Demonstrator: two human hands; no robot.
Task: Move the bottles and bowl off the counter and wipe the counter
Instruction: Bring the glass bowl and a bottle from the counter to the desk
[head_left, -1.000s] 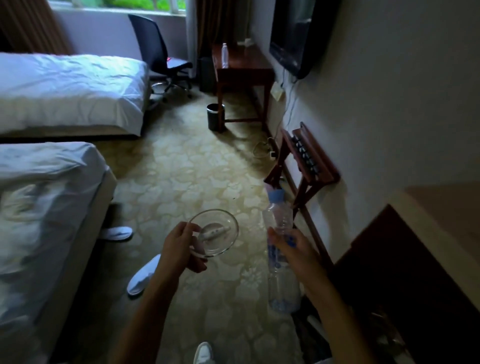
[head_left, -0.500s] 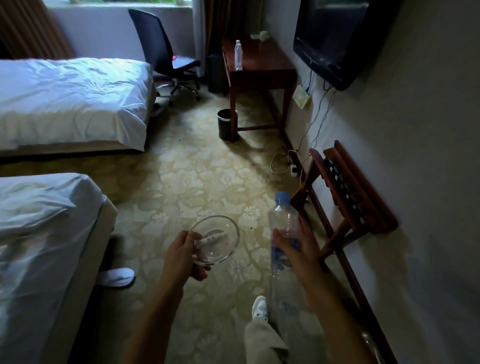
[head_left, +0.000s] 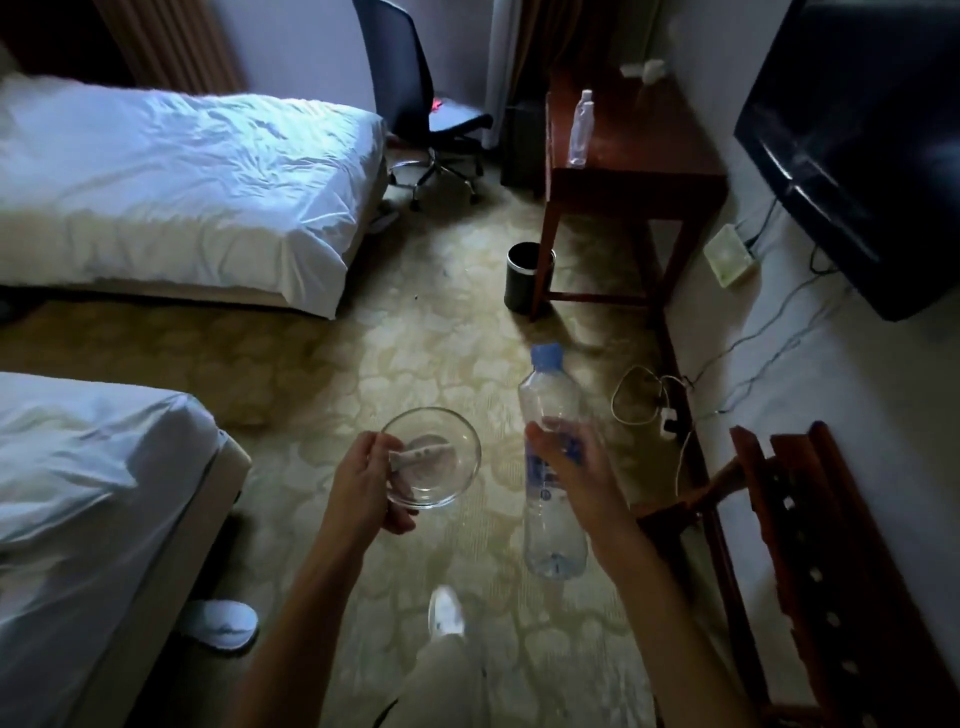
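Patterned carpet (head_left: 415, 332) fills a dim hotel room, with two white beds on your left and a wall on your right. You are standing in the aisle between them, one white shoe (head_left: 445, 616) stepping forward.

Your left hand (head_left: 363, 480) holds a clear glass bowl (head_left: 431, 457) at waist height; the fingers are clenched on its near rim, thumb pinning a small white strip against the inside. Your right hand (head_left: 571, 467) grips a clear plastic bottle (head_left: 550, 467) with a blue cap, fingers wrapped around its labelled middle. It stands nearly upright and looks almost empty. Both things are in the air, over the carpet, touching nothing else.

Ahead, against the right wall, stands a dark wooden desk (head_left: 639, 150), which serves as a counter. A second bottle (head_left: 579, 130) stands upright near its left edge, with small white items at the far end. A black bin (head_left: 527, 278) sits on the floor just beside its front leg. A folding luggage rack (head_left: 810, 545) leans along the wall on your right, under a dark TV (head_left: 857, 145).

Progress, as a judgement: one bottle and the bowl are in your hands, so the clearing is partly done, but neither has been set down yet. No cloth is visible anywhere, and no wiping appears to have begun. I cannot tell which surface is to be wiped.
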